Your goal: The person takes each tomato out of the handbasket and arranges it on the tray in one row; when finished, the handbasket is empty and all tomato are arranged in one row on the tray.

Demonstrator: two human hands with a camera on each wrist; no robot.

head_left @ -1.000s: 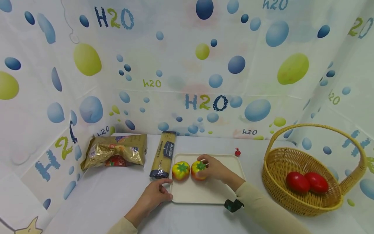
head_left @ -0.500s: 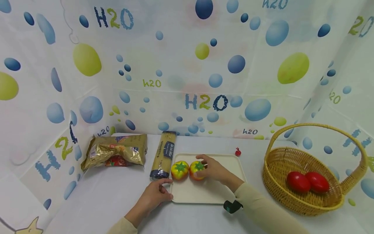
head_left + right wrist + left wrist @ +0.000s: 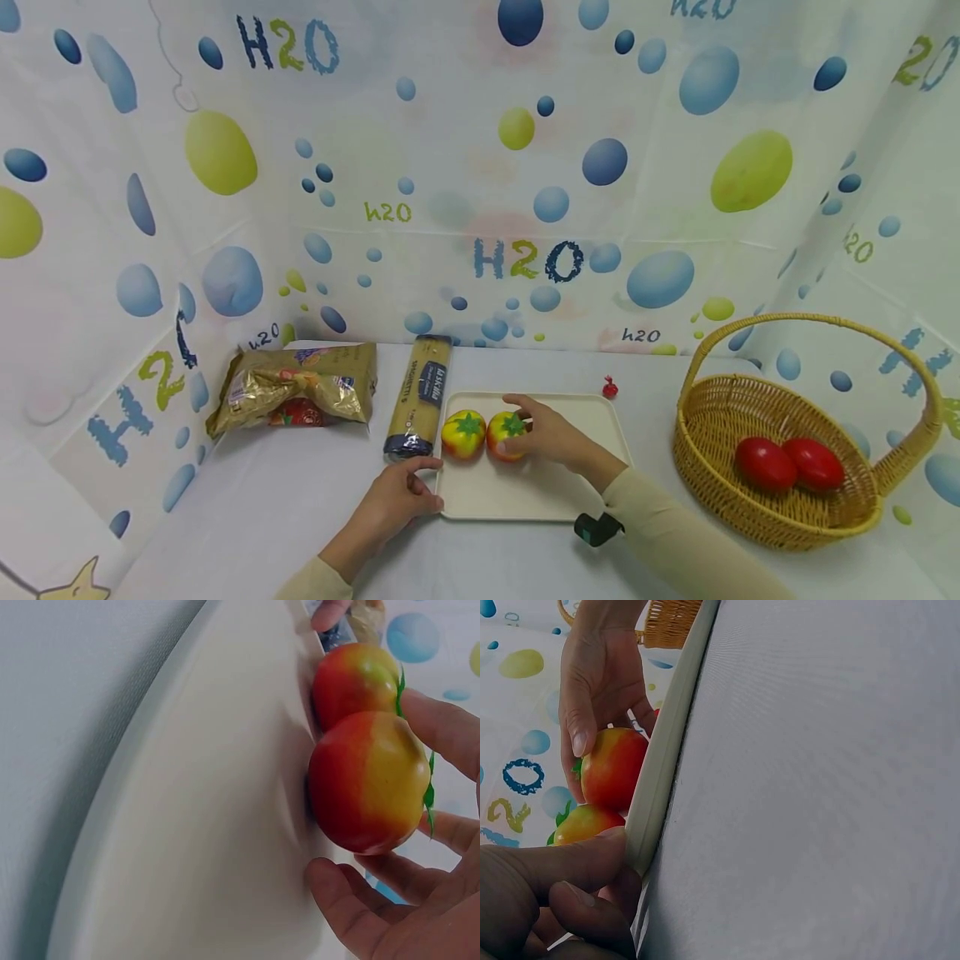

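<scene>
Two red-and-yellow toy tomatoes with green star-shaped tops stand side by side on a cream tray (image 3: 525, 498). My right hand (image 3: 546, 433) reaches in from the right and holds the right tomato (image 3: 367, 784), fingers curved about it. In the right wrist view the thumb (image 3: 330, 889) lies low beside that fruit. Just left of it is the other tomato (image 3: 463, 437). At the tray's left edge, my left hand (image 3: 395, 497) grips the rim by the near corner, with one fingertip (image 3: 613, 836) right on the rim in the left wrist view.
A spaghetti pack (image 3: 417, 400) lies against the tray's left side, with a gold foil bag (image 3: 300, 383) farther left. To the right stands a handled wicker basket (image 3: 701, 479) holding two red egg-shaped objects (image 3: 789, 464). A small red item (image 3: 610, 387) sits behind the tray.
The right hand and its tomato have shifted very slightly left. The left hand keeps its place at the tray's edge.
</scene>
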